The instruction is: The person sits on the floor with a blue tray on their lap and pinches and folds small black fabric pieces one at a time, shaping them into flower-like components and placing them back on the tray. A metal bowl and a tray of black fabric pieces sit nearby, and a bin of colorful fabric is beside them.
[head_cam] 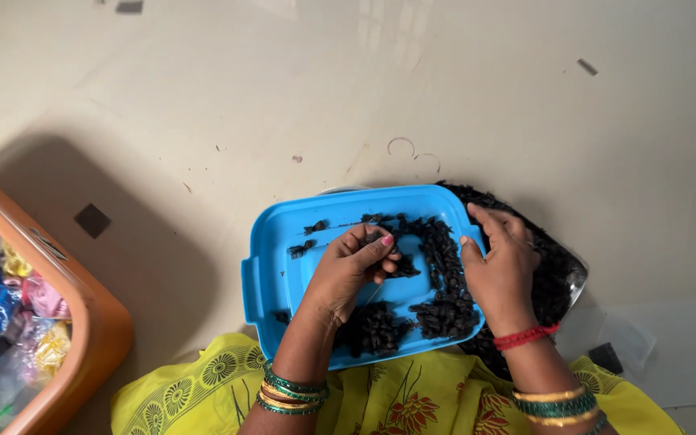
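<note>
Pale, smooth floor fills the far half of the view, flecked with a few dark crumbs, and at the near edge a person sits in yellow flower-printed cloth (412, 403) with a shallow blue plastic lid-like tray (271, 266) resting on the lap. Small black dried pieces (445, 282) lie scattered and heaped across the tray, thickest along its right side and near edge, and a bigger mound of the same stuff sits in a steel plate (577, 278) just behind the tray on the right. Sorting looks to be the step in hand: the left hand (352, 270), fingers curled in over the middle of the tray, pinches one black piece between thumb and fingertips, wrist bent down, green and gold bangles (287, 395) on the forearm. The right hand (501, 266) stands on its edge at the tray's right rim, fingers loosely open, gripping nothing, touching the heap. Any next pick would call for a fine fingertip pinch. An orange plastic bin (94, 322) of bright wrappers stands at the near left.
</note>
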